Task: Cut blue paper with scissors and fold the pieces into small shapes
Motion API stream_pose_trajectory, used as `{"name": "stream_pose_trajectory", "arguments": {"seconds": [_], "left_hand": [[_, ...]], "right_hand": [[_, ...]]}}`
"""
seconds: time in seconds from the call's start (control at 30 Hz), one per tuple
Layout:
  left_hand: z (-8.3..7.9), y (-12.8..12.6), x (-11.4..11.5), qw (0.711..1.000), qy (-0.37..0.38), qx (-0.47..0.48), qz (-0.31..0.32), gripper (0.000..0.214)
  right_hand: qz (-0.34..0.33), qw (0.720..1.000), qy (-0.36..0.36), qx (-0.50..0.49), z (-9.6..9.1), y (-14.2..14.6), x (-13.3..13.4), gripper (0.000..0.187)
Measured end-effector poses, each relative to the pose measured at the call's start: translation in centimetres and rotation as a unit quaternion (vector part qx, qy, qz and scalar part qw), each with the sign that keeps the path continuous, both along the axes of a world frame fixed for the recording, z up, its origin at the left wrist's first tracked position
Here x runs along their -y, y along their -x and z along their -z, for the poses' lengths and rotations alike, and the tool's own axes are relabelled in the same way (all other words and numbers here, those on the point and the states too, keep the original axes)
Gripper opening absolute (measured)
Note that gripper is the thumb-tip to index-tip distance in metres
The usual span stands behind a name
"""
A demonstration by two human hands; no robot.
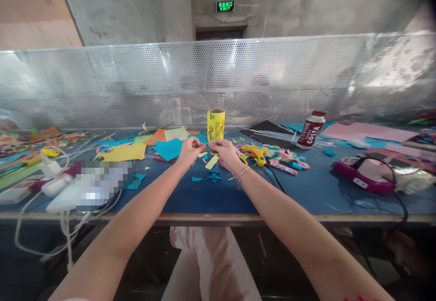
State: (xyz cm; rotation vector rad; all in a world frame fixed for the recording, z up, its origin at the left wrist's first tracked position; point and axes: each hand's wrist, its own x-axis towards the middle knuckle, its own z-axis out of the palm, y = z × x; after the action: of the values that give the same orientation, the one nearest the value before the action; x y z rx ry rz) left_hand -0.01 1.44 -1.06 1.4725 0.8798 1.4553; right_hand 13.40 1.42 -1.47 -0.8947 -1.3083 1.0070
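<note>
My left hand [192,150] and my right hand [223,151] meet at the fingertips above the middle of the blue table. Both are closed in a pinch, and whatever lies between the fingers is too small to make out. Right behind them stands a yellow printed tube [215,126], upright, with its top open. Left of my left hand lies a blue sheet of paper [167,148]. Below the hands rests a folded blue paper piece [214,176]. Beside my right hand is a yellow hot glue gun [257,154] with a black cord.
A brown COSTA bottle [311,129] stands right of the glue gun. Purple power strips [364,178] with cables lie at both sides. A white device [64,198] sits front left. Paper scraps [122,152] cover much of the table. A perforated metal screen [143,82] closes the back.
</note>
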Motion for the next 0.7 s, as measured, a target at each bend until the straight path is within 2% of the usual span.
{"name": "stream_pose_trajectory", "arguments": {"seconds": [0.1,0.27,0.4,0.5,0.63,0.7], "left_hand": [[0.1,0.2,-0.2,1.000,0.010,-0.016,0.004,0.034],[0.4,0.4,-0.5,1.000,0.009,-0.027,-0.005,0.021],[0.3,0.3,-0.3,0.999,0.030,-0.025,0.025,0.023],[0.0,0.2,-0.1,0.996,0.038,-0.067,0.039,0.019],[-0.2,0.5,0.0,0.983,-0.030,-0.180,0.016,0.013],[-0.2,0.8,-0.2,0.975,-0.060,-0.213,0.005,0.011]], "right_hand": [[0.002,0.999,-0.010,0.041,0.0,-0.3,-0.2,0.027],[0.038,0.982,-0.053,0.176,-0.4,-0.8,0.1,0.026],[0.034,0.964,-0.096,0.247,-0.7,-1.2,0.3,0.018],[0.030,0.952,-0.110,0.285,-0.7,-1.5,0.3,0.016],[-0.005,0.932,-0.106,0.347,-1.1,-1.8,0.4,0.019],[0.003,0.923,-0.094,0.373,-1.2,-1.9,0.4,0.022]]}}
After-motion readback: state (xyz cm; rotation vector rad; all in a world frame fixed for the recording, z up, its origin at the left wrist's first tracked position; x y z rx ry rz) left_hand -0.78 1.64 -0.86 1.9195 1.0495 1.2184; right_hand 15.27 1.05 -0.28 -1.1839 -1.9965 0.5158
